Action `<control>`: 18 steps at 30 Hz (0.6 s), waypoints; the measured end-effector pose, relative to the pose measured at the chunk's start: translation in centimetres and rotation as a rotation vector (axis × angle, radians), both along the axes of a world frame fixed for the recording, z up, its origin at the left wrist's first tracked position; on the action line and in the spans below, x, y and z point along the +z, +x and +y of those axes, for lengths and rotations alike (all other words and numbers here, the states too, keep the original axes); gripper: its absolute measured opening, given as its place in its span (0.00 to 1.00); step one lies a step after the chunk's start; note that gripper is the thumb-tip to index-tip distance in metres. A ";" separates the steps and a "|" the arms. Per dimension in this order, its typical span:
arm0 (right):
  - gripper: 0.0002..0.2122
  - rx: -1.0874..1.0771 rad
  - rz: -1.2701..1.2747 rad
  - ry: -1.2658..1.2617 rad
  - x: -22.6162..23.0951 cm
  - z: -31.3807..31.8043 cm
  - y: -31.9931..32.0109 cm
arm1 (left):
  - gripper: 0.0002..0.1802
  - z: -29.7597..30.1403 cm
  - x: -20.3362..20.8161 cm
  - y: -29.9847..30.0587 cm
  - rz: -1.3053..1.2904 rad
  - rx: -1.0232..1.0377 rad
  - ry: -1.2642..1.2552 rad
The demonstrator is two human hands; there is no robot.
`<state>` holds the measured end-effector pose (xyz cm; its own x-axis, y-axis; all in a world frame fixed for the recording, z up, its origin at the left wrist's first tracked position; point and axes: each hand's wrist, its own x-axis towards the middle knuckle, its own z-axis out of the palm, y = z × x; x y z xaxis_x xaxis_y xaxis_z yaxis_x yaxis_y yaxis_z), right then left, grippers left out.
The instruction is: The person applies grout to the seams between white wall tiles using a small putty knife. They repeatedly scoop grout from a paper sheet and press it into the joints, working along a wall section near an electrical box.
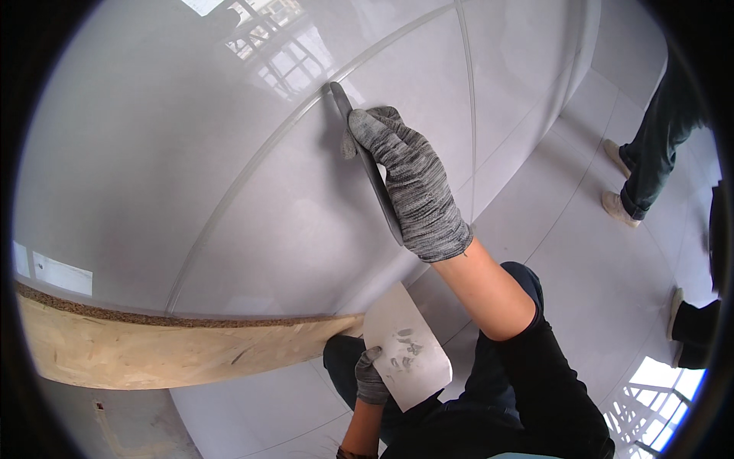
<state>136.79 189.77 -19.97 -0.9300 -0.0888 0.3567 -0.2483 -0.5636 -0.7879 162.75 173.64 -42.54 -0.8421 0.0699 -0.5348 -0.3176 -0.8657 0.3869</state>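
Observation:
My right hand, in a grey knitted glove, is closed around a long, narrow, dark grey tool with a rounded end. Its tip rests on the joint line between large glossy grey tiles. Lower down, my gloved left hand grips the edge of a white sheet with several dark grey smudges on it. Whether the sheet is paper or thin board I cannot tell. It is held over my lap, just below the tiled surface.
A pale wooden board with a rough brown edge runs along the tiles at the lower left. A second joint crosses the tiles farther right. On the tiled floor at right stand one person's legs and another dark trouser leg.

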 end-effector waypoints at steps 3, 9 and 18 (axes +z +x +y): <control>0.14 -0.032 0.026 0.001 0.2 -0.2 0.0 | 0.29 0.3 0.1 0.0 0.030 -0.023 0.019; 0.13 0.017 0.000 -0.048 0.7 -0.3 0.3 | 0.34 0.4 -0.3 0.2 -0.030 0.004 -0.032; 0.14 0.023 -0.008 -0.092 1.1 -1.3 1.4 | 0.37 1.4 1.4 -0.4 -0.015 -0.019 -0.079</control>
